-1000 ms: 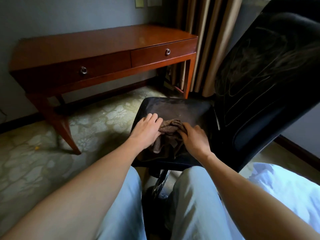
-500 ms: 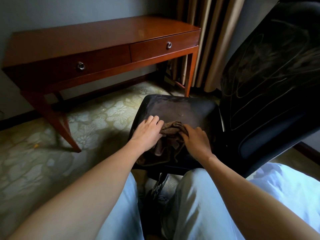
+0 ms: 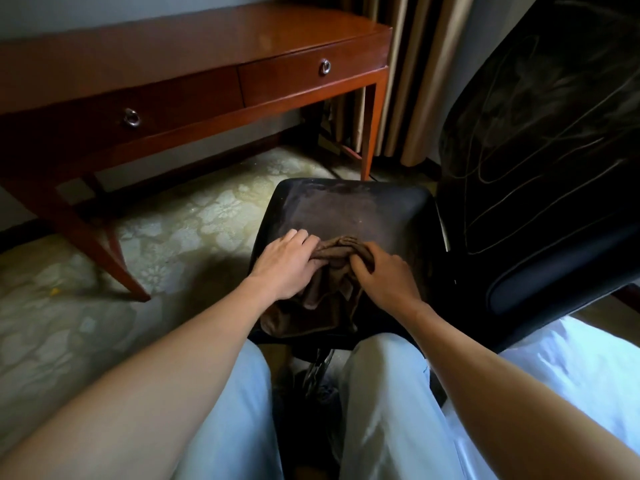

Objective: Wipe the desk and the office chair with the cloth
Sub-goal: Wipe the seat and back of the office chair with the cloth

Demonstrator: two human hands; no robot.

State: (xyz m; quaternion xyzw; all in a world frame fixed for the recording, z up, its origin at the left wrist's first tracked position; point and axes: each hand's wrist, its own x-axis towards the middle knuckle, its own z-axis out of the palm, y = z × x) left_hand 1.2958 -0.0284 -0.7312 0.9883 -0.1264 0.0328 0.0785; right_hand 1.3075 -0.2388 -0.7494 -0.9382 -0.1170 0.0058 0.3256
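Seat-wiping looks like the step in hand. The brown cloth [image 3: 325, 299] lies bunched on the near half of the seat [image 3: 346, 209] of the black office chair [image 3: 540, 150], and its lower edge droops over the seat's front rim. The left hand [image 3: 287, 263] rests at the cloth's left side, close to the seat's left edge. Its fingers are fairly straight and laid flat, so its grip is wide and it presses rather than holds. The right hand [image 3: 388, 273] sits at the cloth's right side, toward the seat's backrest edge. Its fingers are curled into a raised fold, a narrow grip pinching the cloth.

The next move, as I judge it, calls for gathering the loose cloth into a pad and pushing it toward the seat's far half. Even pressure would stop the fabric rucking up under the palms. That far half shows a dull brownish bloom and pale specks. Faint smear lines also mark the backrest rising at the seat's right, so both probably need passes. The wooden desk [image 3: 173, 39] stands well beyond the seat's far left corner; whether it has been wiped I cannot tell.

The cloth looks thin, soft and limp, and it folds easily into ridges.
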